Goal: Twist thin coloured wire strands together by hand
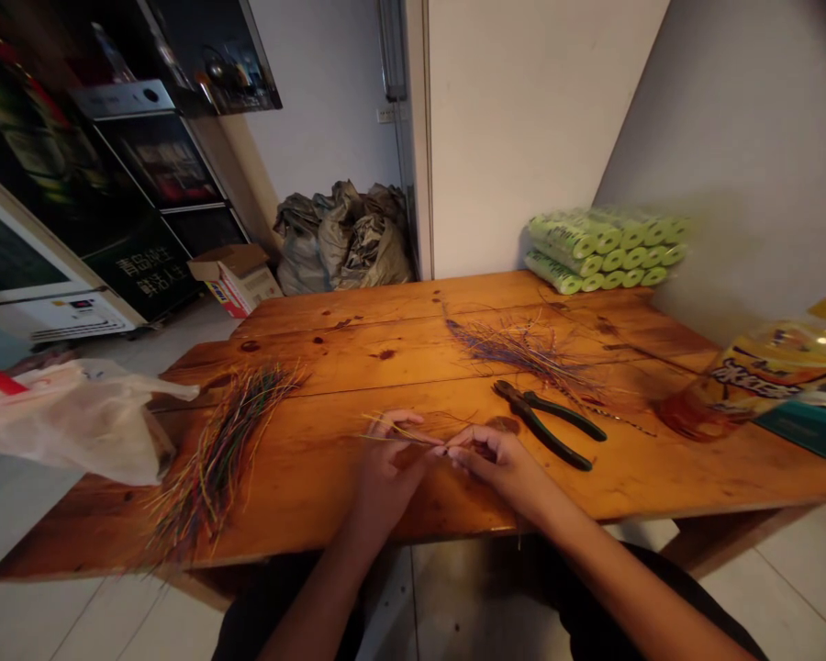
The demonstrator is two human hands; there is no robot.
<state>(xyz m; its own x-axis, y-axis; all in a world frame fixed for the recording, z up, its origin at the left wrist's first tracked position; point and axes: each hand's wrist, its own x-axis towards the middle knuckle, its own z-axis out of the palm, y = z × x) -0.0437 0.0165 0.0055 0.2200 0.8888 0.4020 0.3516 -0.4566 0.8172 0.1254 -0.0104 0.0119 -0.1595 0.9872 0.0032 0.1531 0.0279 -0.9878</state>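
Note:
Near the table's front edge, my left hand [394, 454] and my right hand [485, 456] meet fingertip to fingertip. Thin yellowish wires [392, 428] run across the left fingers toward the pinch, and both hands are closed on them. The exact spot between the fingertips is too small to make out. Just right of my right hand lie pliers [554, 422] with dark green handles, jaws pointing away to the left. A bundle of coloured wires [230, 450] lies to the left, and a looser pile of wires [516, 349] lies beyond the pliers.
The wooden table [358, 353] carries a white plastic bag [89, 413] at left, a large drink bottle [750, 376] at right, and a stack of green-wrapped rolls [598, 250] at the back. Past its far edge are grey sacks [348, 239] and a cardboard box [238, 275].

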